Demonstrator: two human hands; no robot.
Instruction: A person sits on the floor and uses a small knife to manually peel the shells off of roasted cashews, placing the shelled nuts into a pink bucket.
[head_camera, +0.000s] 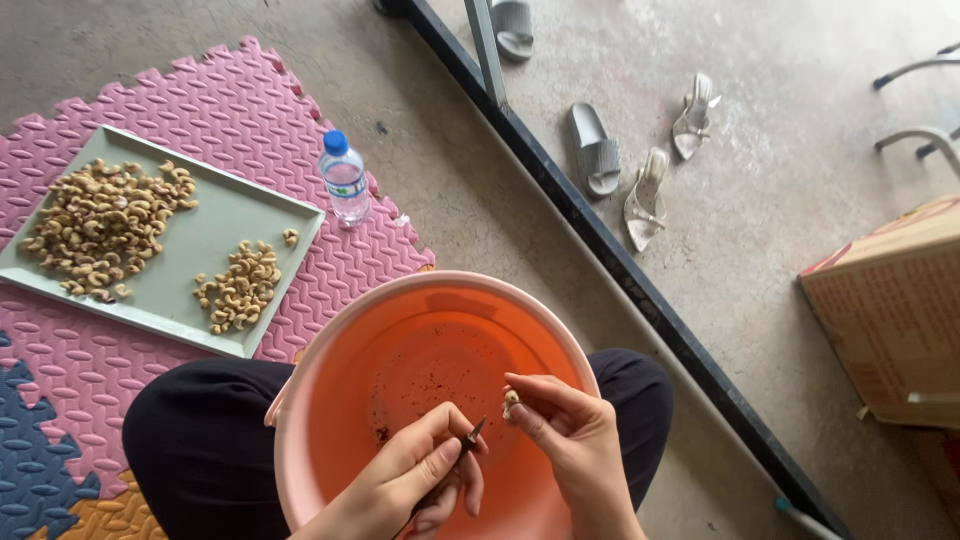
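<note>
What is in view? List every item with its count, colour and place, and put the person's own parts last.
basin: one, orange inside with a pink rim, on the person's lap
tray: one, pale green, on the foam mat at left
cashew nuts: two heaps, tan, on the tray, the larger heap at its left end
foam mat: one, pink with blue and orange tiles, on the floor at left
water bottle: one, clear with a blue cap, upright beside the tray
sandals: several, grey and cream, on the concrete beyond the dark bar
cardboard box: one, brown, at right
left hand: holds a small dark pointed tool over the basin
right hand: pinches one cashew nut
</note>
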